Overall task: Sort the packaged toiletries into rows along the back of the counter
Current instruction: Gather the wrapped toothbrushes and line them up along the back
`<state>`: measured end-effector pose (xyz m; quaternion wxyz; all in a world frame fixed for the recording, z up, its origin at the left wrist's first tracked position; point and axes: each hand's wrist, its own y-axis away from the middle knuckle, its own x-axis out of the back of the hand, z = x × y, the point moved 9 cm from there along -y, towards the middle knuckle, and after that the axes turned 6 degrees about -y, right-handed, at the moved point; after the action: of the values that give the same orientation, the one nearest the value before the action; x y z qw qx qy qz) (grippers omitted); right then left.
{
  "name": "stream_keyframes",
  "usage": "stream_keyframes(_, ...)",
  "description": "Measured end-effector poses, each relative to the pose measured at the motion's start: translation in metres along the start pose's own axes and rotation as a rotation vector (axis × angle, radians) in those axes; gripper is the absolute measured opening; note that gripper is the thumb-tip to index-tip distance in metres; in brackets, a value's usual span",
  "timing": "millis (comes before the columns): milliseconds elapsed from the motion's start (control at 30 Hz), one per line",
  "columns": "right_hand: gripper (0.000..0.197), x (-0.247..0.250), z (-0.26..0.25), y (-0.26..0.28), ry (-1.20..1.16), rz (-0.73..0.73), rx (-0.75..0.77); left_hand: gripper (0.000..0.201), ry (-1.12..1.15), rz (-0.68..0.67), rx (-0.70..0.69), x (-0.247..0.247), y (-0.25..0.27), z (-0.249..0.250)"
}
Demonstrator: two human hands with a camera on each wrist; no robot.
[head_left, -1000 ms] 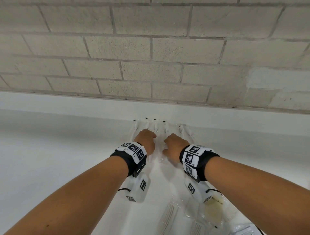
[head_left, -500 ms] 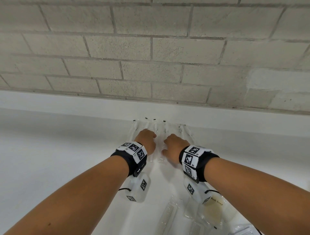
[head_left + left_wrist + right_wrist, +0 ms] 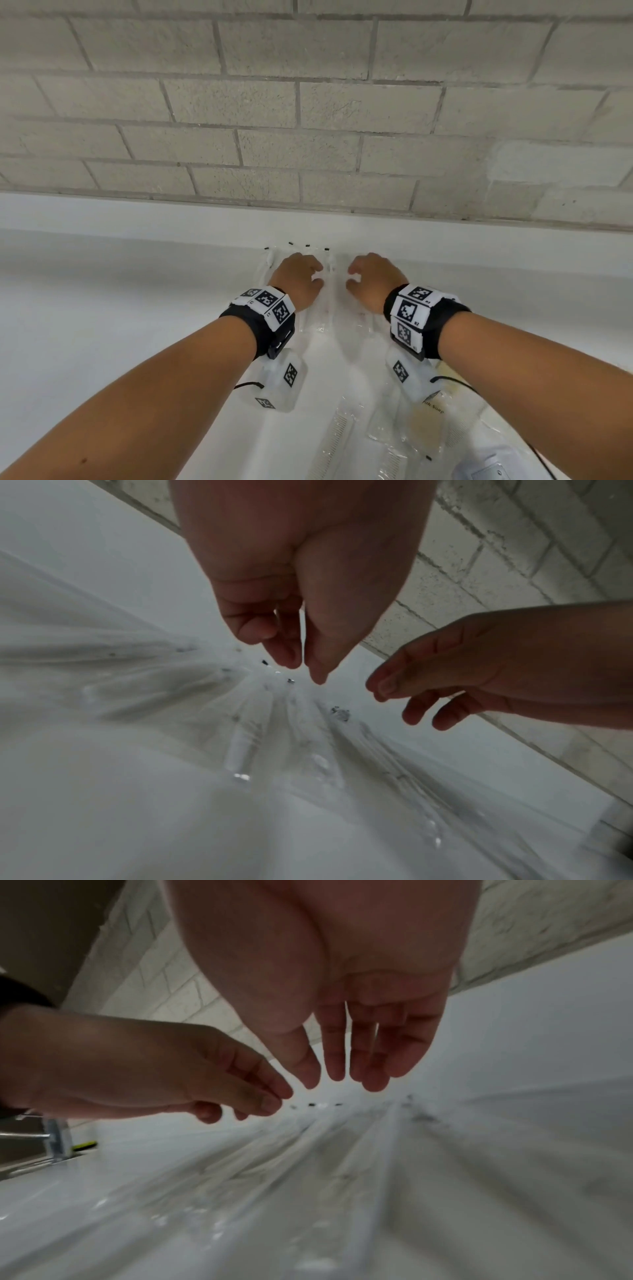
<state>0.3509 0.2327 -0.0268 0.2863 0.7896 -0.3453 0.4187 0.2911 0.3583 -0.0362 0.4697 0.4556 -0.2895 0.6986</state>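
The smooth white bench (image 3: 102, 325) runs up to a low white ledge under a wall of rough grey blocks (image 3: 308, 102). Towards the middle, the left hand (image 3: 299, 277) hovers palm down over a row of slim clear-plastic toiletry packets (image 3: 320, 308) lying side by side against the back ledge, their far ends marked with small dark tabs. Its fingers hang loosely bent with the tips close together, holding nothing, as the left wrist view shows. Just beside it, the right hand (image 3: 371, 277) hangs above the same row with fingers straight and slightly spread, empty too. Both wrists wear black bands with checkered square markers. Nearer the person, a ridged comb in a clear sleeve (image 3: 337, 431) lies by a glossy packet of pale yellow bath soap (image 3: 424, 425), well apart from the back row.
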Motion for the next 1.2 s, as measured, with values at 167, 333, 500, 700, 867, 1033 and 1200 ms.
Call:
stream_keyframes(167, 0.042, 0.019, 0.054, 0.010, 0.125, -0.080, -0.243, 0.034, -0.089, -0.128, -0.223, -0.023, 0.009, 0.060)
stream_keyframes(333, 0.042, 0.007, 0.074, 0.018, 0.064, -0.119, -0.282, 0.049, -0.234, -0.267, -0.178, -0.061, 0.008, 0.082)
stream_keyframes(500, 0.027, 0.003, 0.081, 0.013, 0.026, -0.113, -0.315, 0.046, -0.213, -0.232, -0.093, -0.065, -0.001, 0.083)
stream_keyframes(700, 0.022, 0.006, 0.078, 0.008, 0.023, -0.075, -0.296, 0.052, -0.116, -0.217, 0.040, -0.061, -0.004, 0.078)
stream_keyframes(867, 0.047, 0.006, 0.078, 0.010, -0.037, -0.063, -0.259, 0.036, 0.150, -0.125, 0.102, -0.048, -0.006, 0.069)
stream_keyframes(1033, 0.050, 0.004, 0.069, 0.013, -0.035, -0.083, -0.218, 0.006, -0.018, -0.167, 0.114, -0.053, -0.005, 0.058)
stream_keyframes(1200, 0.042, 0.001, 0.063, 0.013, -0.024, -0.085, -0.234, 0.023, -0.132, -0.206, 0.133, -0.057, -0.007, 0.055)
